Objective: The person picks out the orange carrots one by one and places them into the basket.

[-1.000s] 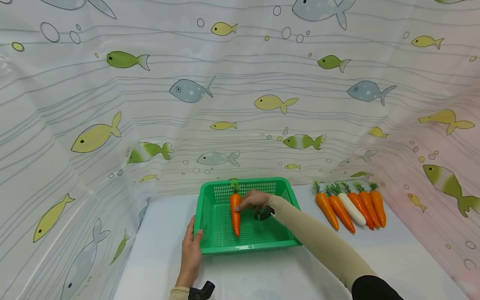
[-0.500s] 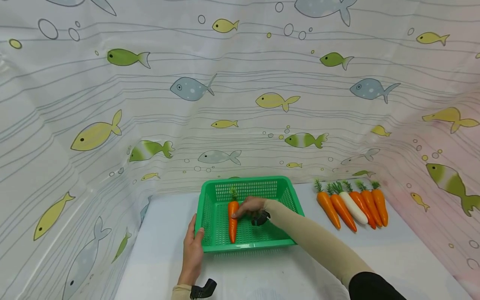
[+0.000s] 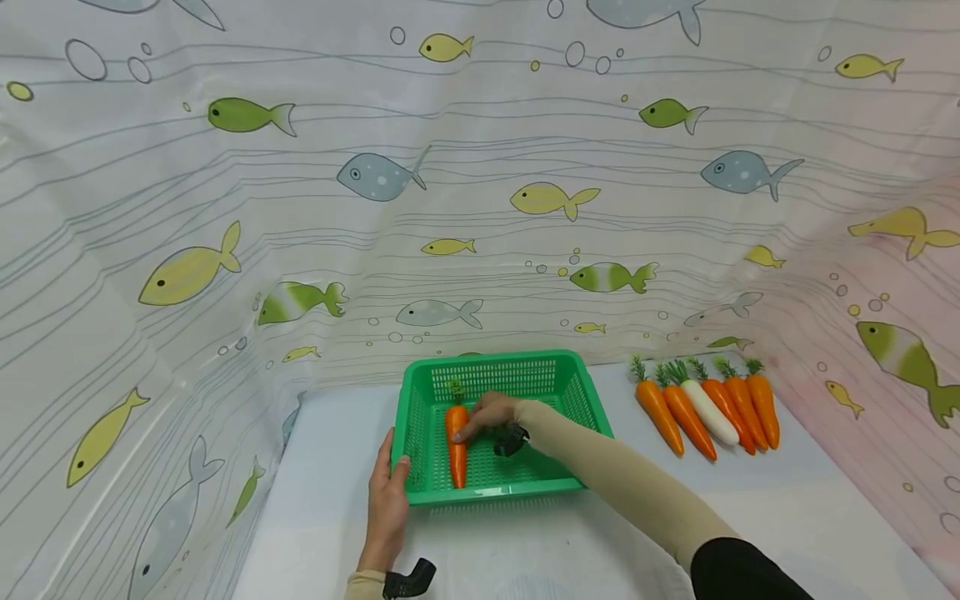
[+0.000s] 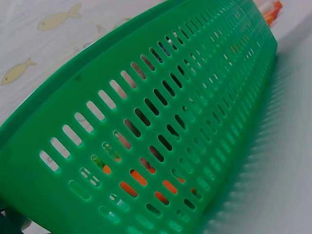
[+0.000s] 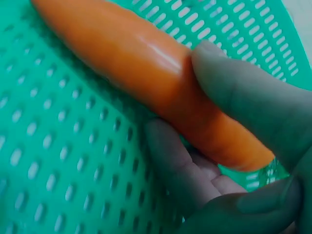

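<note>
Pinching an orange carrot (image 3: 457,462) nearly closed between thumb and fingers, the right hand (image 3: 486,413) reaches into the left half of the green plastic basket (image 3: 491,492), while the left hand (image 3: 386,504) grips the basket's left rim, thumb over the edge (whether the carrot touches the bottom, I cannot tell). On the white table (image 3: 315,492), right of the basket, five more orange carrots (image 3: 660,418) and one white radish (image 3: 711,414) lie side by side, leafy tops toward the fish-printed sheet (image 3: 480,150).
</note>
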A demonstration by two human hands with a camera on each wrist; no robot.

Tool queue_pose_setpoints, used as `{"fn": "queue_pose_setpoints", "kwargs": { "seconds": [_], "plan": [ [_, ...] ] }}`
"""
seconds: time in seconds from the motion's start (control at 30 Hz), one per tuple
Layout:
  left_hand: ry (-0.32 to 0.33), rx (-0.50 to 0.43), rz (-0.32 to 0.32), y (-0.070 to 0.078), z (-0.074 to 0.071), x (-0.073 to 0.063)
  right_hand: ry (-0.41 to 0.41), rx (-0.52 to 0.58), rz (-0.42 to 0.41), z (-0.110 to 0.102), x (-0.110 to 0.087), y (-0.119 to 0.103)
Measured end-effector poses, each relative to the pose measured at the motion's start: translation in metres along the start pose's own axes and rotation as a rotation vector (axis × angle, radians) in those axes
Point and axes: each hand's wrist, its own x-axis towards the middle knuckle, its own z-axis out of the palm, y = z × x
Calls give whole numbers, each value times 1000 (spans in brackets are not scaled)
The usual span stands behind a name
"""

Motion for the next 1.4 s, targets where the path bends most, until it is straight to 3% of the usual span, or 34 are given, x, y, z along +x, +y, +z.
{"fn": "queue_pose_setpoints", "kwargs": {
  "seconds": [0.57, 0.83, 1.4],
  "plan": [
    [15, -25, 18, -1, 2, -1, -5, 72, 76, 14, 5, -18],
    [15, -27, 5, -1, 3, -1, 55, 5, 111, 17, 7, -21],
    [16, -21, -5, -2, 3, -2, 66, -88, 92, 17, 8, -17]
  ]
}}
